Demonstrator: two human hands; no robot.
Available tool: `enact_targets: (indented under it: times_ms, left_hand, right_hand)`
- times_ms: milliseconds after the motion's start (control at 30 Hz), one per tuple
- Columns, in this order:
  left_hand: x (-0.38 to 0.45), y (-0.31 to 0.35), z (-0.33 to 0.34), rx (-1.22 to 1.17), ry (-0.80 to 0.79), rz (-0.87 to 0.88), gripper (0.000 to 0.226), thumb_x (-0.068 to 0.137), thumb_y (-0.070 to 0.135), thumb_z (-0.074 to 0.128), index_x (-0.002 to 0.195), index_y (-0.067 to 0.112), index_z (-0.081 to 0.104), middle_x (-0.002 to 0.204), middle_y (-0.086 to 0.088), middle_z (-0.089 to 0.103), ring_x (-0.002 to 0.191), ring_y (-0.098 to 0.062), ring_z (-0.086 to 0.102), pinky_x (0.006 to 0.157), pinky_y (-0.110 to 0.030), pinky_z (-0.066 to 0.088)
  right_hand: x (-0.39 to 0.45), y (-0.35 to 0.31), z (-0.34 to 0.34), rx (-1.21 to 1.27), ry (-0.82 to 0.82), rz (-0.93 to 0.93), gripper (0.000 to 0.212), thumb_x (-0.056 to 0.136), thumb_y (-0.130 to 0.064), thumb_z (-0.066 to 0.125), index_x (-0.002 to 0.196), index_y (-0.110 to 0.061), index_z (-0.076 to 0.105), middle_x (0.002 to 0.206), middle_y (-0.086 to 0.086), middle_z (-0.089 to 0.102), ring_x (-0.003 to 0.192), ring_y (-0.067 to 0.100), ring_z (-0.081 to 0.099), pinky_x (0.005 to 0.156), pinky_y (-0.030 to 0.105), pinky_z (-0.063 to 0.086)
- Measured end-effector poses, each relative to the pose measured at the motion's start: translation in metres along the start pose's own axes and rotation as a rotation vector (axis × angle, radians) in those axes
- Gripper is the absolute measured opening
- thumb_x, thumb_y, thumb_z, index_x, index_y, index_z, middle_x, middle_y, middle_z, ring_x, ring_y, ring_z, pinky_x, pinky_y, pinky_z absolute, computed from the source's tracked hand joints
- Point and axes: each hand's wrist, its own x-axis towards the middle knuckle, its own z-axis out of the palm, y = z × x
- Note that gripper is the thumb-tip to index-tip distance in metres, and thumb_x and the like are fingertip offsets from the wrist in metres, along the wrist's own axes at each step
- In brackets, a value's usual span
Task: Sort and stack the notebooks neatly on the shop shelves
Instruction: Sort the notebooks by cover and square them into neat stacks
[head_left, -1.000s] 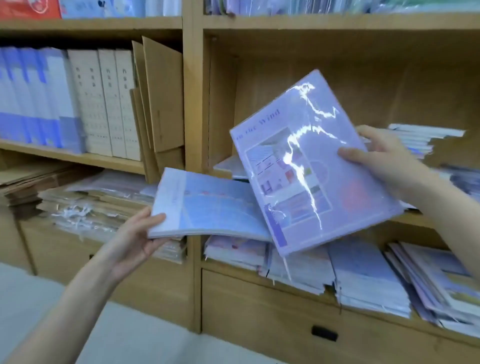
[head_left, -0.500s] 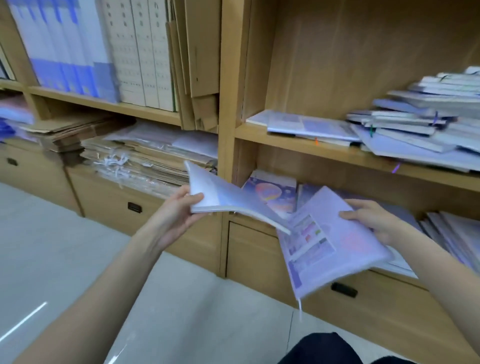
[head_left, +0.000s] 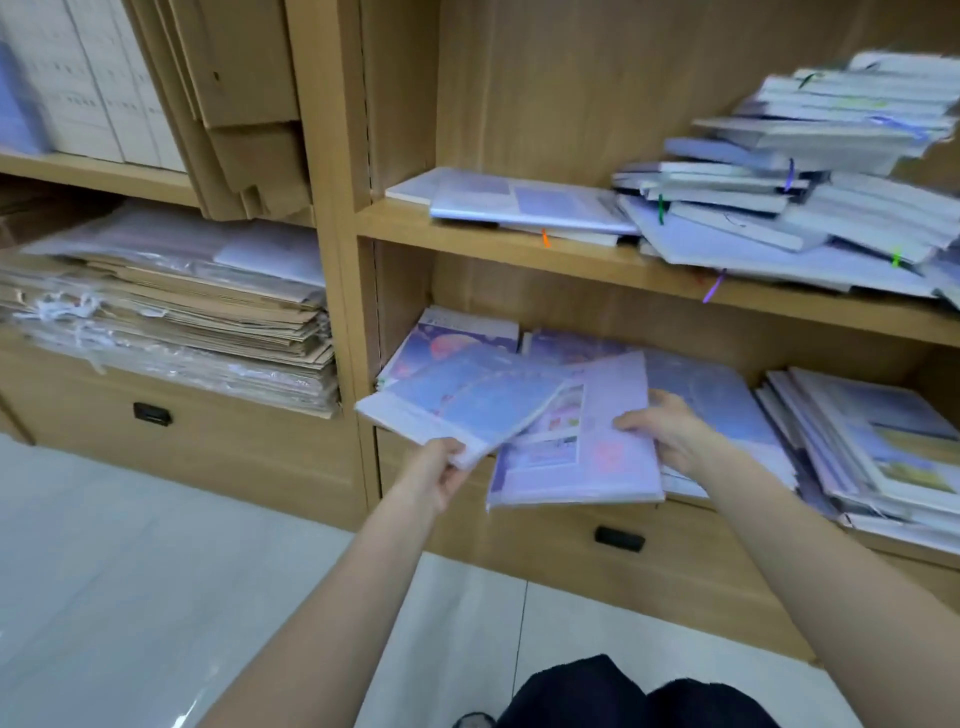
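Left hand (head_left: 441, 470) pinching the near corner of a blue notebook (head_left: 467, 402), thumb on top, fingers curled underneath. Right hand (head_left: 662, 434) gripping the right edge of a lilac notebook (head_left: 576, 447), thumb over the cover, fingers hidden behind it. Blue cover overlapping the lilac one's upper left corner, both held just in front of the lower shelf (head_left: 545, 512) of the right bay, tilted and not yet laid down.

Behind them, on that same shelf, a loose spread of purple notebooks (head_left: 457, 338) lying askew, and to the right a slanted stack (head_left: 862, 447) with edges fanned out. Above, on the middle shelf (head_left: 519, 244), a couple of flat notebooks (head_left: 524, 205) beside a tumbled heap (head_left: 800, 171) with coloured ribbon markers hanging over the edge. Further left, in the next bay, stacked brown paper bags (head_left: 171, 322) and upright white binders (head_left: 98, 83).

Judging by all this, early days: no pile squared up anywhere in view, two notebooks in hand, heaps on both shelves left to sort and straighten.

Compared with a second ago: both notebooks lowered from in front of the middle shelf down to the lower one; lilac cover swung from nearly upright and glaring with reflected light to almost flat; view dropped too, floor (head_left: 130, 597) and a dark-clothed knee (head_left: 623, 696) now visible.
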Motion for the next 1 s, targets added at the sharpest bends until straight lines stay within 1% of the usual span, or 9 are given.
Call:
enact_targets:
  times_ms: [67, 133, 300, 500, 567, 633, 767, 900, 1000]
  left_hand:
    - [0.004, -0.011, -0.001, 0.025, 0.041, -0.031, 0.018, 0.09, -0.005, 0.041, 0.08, 0.005, 0.051, 0.047, -0.003, 0.063, 0.039, -0.009, 0.061, 0.049, -0.022, 0.053]
    - [0.001, -0.011, -0.007, -0.02, 0.037, -0.037, 0.013, 0.091, -0.004, 0.043, 0.088, 0.005, 0.052, 0.061, -0.007, 0.068, 0.049, -0.014, 0.065, 0.055, -0.026, 0.055]
    - [0.003, -0.002, -0.008, -0.235, -0.115, 0.113, 0.049, 0.09, -0.01, 0.039, 0.134, 0.01, 0.04, 0.123, -0.016, 0.057, 0.093, -0.027, 0.061, 0.06, -0.034, 0.059]
    - [0.001, 0.019, 0.01, -0.274, -0.249, 0.318, 0.045, 0.094, -0.007, 0.036, 0.124, 0.024, 0.046, 0.122, -0.005, 0.059, 0.107, -0.02, 0.06, 0.075, -0.032, 0.058]
    - [0.012, 0.019, 0.02, -0.337, -0.242, 0.348, 0.049, 0.094, -0.007, 0.036, 0.13, 0.026, 0.041, 0.123, -0.004, 0.059, 0.11, -0.02, 0.059, 0.083, -0.035, 0.055]
    - [0.031, 0.013, 0.029, -0.279, -0.186, 0.327, 0.048, 0.095, -0.006, 0.038, 0.131, 0.025, 0.038, 0.114, -0.003, 0.062, 0.1, -0.02, 0.063, 0.079, -0.035, 0.056]
    - [0.067, -0.003, 0.03, 0.22, -0.003, 0.072, 0.03, 0.095, -0.002, 0.037, 0.125, -0.005, 0.042, 0.097, -0.02, 0.062, 0.077, -0.027, 0.065, 0.061, -0.029, 0.058]
    - [0.085, -0.01, 0.032, 0.255, 0.131, 0.101, 0.024, 0.096, -0.001, 0.041, 0.119, -0.005, 0.044, 0.09, -0.018, 0.059, 0.069, -0.022, 0.06, 0.067, -0.032, 0.057]
    - [0.091, -0.01, 0.04, 0.301, 0.194, 0.091, 0.009, 0.098, 0.006, 0.042, 0.096, 0.0, 0.048, 0.084, -0.015, 0.058, 0.057, -0.018, 0.061, 0.059, -0.028, 0.056]
  right_hand:
    - [0.002, 0.016, -0.008, 0.009, 0.066, 0.036, 0.049, 0.086, 0.014, 0.052, 0.131, 0.005, 0.037, 0.11, 0.021, 0.056, 0.094, 0.034, 0.061, 0.077, 0.046, 0.049]
    - [0.006, 0.026, -0.019, 0.011, 0.097, 0.042, 0.053, 0.087, 0.01, 0.052, 0.136, 0.0, 0.034, 0.118, 0.023, 0.055, 0.102, 0.041, 0.058, 0.08, 0.049, 0.047]
    - [0.008, 0.025, -0.049, 0.063, 0.091, 0.001, 0.054, 0.088, 0.005, 0.055, 0.138, -0.012, 0.041, 0.114, 0.018, 0.06, 0.08, 0.03, 0.063, 0.066, 0.039, 0.053]
    - [0.034, 0.02, -0.065, 0.257, 0.152, -0.164, 0.053, 0.09, 0.003, 0.054, 0.139, -0.011, 0.04, 0.122, 0.014, 0.058, 0.099, 0.029, 0.061, 0.085, 0.041, 0.051]
    - [0.058, 0.021, -0.051, 0.321, 0.145, -0.158, 0.052, 0.09, 0.004, 0.053, 0.139, -0.011, 0.04, 0.119, 0.014, 0.058, 0.093, 0.03, 0.061, 0.083, 0.044, 0.051]
    - [0.088, 0.024, -0.038, 0.183, 0.174, -0.113, 0.052, 0.092, 0.0, 0.053, 0.14, -0.009, 0.035, 0.122, 0.015, 0.057, 0.097, 0.037, 0.06, 0.083, 0.049, 0.049]
    - [0.119, 0.031, -0.034, -0.498, 0.214, -0.09, 0.063, 0.088, -0.019, 0.063, 0.141, -0.005, 0.032, 0.138, 0.018, 0.043, 0.125, 0.036, 0.043, 0.099, 0.043, 0.038]
    - [0.102, 0.055, -0.033, -1.036, -0.187, -0.164, 0.076, 0.077, -0.051, 0.068, 0.141, -0.029, 0.035, 0.151, 0.006, 0.022, 0.139, 0.031, 0.021, 0.111, 0.047, 0.024]
    - [0.099, 0.073, -0.026, -1.074, -0.056, -0.261, 0.062, 0.083, -0.046, 0.064, 0.138, -0.034, 0.04, 0.151, 0.003, 0.023, 0.136, 0.033, 0.023, 0.108, 0.039, 0.024]
